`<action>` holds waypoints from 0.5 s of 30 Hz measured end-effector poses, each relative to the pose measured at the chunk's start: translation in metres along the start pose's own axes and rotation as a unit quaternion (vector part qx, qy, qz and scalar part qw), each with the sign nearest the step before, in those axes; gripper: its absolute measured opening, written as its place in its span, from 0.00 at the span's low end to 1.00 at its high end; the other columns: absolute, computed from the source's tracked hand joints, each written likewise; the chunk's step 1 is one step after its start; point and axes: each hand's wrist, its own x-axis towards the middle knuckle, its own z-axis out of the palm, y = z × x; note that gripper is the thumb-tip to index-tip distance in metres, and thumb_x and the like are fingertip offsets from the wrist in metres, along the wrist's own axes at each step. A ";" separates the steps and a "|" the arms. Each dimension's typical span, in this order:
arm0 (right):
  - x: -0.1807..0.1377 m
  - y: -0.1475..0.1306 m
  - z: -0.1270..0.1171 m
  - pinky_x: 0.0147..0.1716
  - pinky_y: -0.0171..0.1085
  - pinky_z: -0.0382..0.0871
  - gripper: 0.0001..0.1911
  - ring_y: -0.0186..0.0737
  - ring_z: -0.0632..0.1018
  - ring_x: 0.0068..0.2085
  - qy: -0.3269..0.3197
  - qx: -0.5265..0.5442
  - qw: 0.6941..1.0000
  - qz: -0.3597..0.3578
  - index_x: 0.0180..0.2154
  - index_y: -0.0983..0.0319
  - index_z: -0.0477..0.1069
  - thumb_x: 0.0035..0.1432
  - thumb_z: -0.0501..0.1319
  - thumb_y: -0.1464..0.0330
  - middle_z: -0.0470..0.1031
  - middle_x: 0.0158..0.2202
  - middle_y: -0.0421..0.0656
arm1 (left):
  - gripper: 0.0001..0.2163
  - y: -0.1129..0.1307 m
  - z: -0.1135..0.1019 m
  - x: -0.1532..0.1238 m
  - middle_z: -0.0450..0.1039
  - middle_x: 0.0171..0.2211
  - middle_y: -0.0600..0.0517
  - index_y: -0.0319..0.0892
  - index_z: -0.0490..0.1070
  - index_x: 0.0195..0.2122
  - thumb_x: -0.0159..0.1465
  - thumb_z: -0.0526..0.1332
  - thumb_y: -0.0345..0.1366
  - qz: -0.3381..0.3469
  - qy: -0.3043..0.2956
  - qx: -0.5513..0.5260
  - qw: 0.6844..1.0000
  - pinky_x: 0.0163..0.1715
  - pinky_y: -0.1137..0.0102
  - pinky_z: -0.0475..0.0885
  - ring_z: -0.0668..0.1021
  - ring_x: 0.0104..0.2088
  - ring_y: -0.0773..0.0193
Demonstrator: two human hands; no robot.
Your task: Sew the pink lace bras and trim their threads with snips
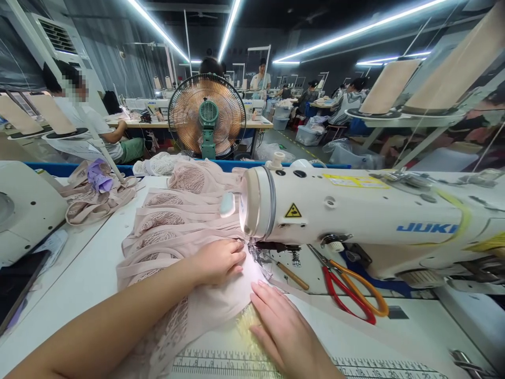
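Note:
My left hand lies curled on pale pink lace fabric, fingertips pressing it down just left of the presser foot of a white Juki sewing machine. My right hand rests flat with fingers together on the same fabric in front of the needle. A chain of pink lace pieces trails back across the table behind the left hand.
Red and orange scissors and a wooden-handled tool lie under the machine arm. A ruler runs along the table edge. A fan stands behind; another machine sits left. Other people work at far tables.

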 end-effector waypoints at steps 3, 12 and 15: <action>0.002 0.000 -0.002 0.43 0.52 0.78 0.20 0.56 0.77 0.51 -0.005 -0.005 1.000 0.000 0.49 0.72 0.73 0.58 0.55 0.70 0.72 0.53 0.55 | 0.13 -0.001 -0.001 0.000 0.71 0.52 0.38 0.37 0.72 0.47 0.64 0.57 0.37 0.001 -0.005 0.001 1.000 0.49 0.59 0.71 0.74 0.51 0.49; 0.003 -0.001 0.005 0.47 0.51 0.76 0.22 0.56 0.74 0.54 -0.017 0.025 0.999 0.033 0.53 0.73 0.71 0.58 0.56 0.70 0.69 0.56 0.56 | 0.11 -0.004 -0.011 0.006 0.73 0.50 0.41 0.39 0.73 0.45 0.63 0.58 0.36 -0.005 -0.015 0.011 1.000 0.48 0.61 0.72 0.74 0.49 0.52; 0.007 -0.001 0.008 0.50 0.51 0.74 0.23 0.55 0.72 0.56 -0.023 0.061 0.996 0.064 0.54 0.72 0.69 0.58 0.57 0.70 0.67 0.58 0.55 | 0.09 0.012 -0.020 0.006 0.76 0.44 0.43 0.40 0.75 0.36 0.63 0.56 0.34 -0.029 -0.021 0.023 0.999 0.43 0.62 0.73 0.76 0.45 0.53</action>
